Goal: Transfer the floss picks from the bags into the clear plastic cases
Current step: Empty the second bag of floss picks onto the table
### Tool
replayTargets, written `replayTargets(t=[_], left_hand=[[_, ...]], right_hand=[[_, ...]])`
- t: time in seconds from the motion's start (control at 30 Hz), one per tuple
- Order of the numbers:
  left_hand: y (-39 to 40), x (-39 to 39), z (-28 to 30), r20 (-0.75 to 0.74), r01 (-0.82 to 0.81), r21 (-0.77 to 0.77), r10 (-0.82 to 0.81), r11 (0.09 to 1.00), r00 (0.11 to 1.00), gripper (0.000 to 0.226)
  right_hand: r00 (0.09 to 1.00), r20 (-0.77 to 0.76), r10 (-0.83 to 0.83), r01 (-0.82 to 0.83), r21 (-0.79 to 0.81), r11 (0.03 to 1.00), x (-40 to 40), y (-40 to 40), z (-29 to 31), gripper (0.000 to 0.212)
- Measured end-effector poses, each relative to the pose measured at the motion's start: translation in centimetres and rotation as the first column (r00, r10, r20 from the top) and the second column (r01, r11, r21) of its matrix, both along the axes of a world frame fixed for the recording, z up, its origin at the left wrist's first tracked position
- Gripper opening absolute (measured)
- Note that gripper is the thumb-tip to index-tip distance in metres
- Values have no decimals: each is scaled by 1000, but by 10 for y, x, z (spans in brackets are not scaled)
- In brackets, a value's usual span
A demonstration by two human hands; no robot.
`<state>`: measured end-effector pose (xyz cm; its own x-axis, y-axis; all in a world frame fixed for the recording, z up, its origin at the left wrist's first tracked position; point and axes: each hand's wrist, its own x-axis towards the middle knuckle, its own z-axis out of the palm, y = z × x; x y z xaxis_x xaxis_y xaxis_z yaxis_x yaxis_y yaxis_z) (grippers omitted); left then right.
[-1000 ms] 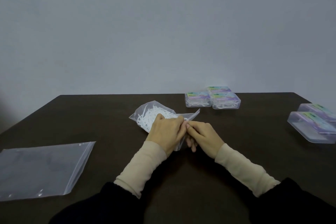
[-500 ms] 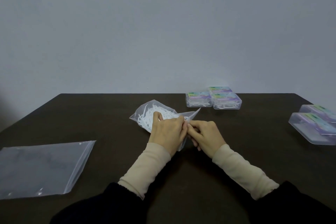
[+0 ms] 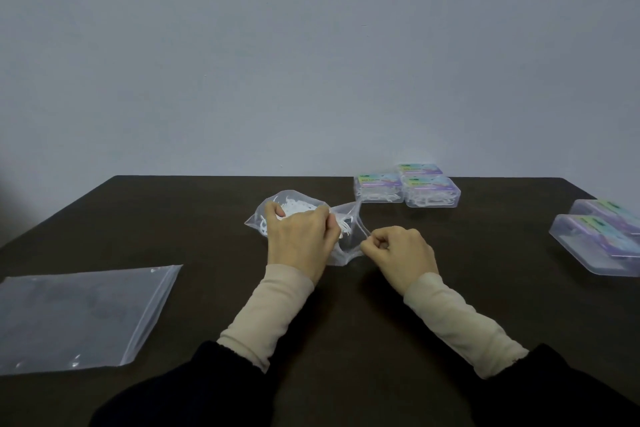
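Left hand [image 3: 299, 236] and right hand [image 3: 398, 248] each pinch one lip of the bag of floss picks [image 3: 294, 210], just left of the filled cases [image 3: 405, 189]. Too sharp a tug may scatter picks over the table [image 3: 346, 305].

Floss bag [image 3: 298, 215] centre; flat bag [image 3: 79, 315] left; cases [image 3: 408, 185] behind-right.
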<state>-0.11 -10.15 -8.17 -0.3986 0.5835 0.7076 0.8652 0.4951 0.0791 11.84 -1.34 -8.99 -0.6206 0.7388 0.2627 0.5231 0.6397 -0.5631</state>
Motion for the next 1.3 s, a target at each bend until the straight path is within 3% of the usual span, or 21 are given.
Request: replayTargets(t=[0.1, 0.27, 0.4, 0.5, 0.6, 0.7, 0.83, 0.93, 1.03, 1.13, 1.2, 1.3], left_hand=[[-2, -7, 2, -60, -26, 59, 29, 998, 998, 31], [-7, 0, 10, -284, 46, 314, 47, 948, 958, 31], [-4, 2, 3, -351, 195, 299, -82, 934, 933, 27], [-3, 1, -1, -243, 294, 235, -237, 926, 941, 27], [-3, -2, -3, -38, 300, 248, -300, 921, 953, 26], [-6, -14, 0, 245, 283, 281, -354, 917, 903, 18], [-8, -33, -3, 385, 334, -43, -293, 941, 875, 83], [-6, -37, -12, 469, 380, -240, -236, 893, 851, 103], [-7, -35, -10, 423, 361, -243, -236, 900, 875, 107], [-11, -32, -3, 218, 204, -346, -133, 916, 967, 107], [-13, -33, -1, 95, 140, -380, -112, 914, 989, 94], [-14, -35, 3, 30, 148, -383, -148, 912, 989, 66]], right_hand=[[996, 60, -72, 76, -54, 996, 1, 3, 2, 32], [972, 160, -175, 196, -130, 972, 1, 5, 7, 28], [987, 111, -116, 123, -53, 991, 4, 2, 6, 16], [1000, -3, 1, -2, -50, 999, 4, 6, 2, 5], [968, -217, 130, -158, -115, 981, -2, 12, -7, 23], [927, -342, 152, -214, -151, 965, -3, 13, -9, 32], [872, -477, 107, -230, -207, 951, -3, 15, -7, 31], [819, -567, 87, -267, -243, 933, -3, 15, -4, 25], [817, -571, 82, -257, -232, 938, -3, 17, -5, 25], [806, -584, 95, -250, -192, 949, -2, 17, -3, 29], [802, -585, 124, -269, -168, 948, 0, 15, 0, 38], [803, -579, 140, -264, -136, 955, 1, 15, 3, 44]])
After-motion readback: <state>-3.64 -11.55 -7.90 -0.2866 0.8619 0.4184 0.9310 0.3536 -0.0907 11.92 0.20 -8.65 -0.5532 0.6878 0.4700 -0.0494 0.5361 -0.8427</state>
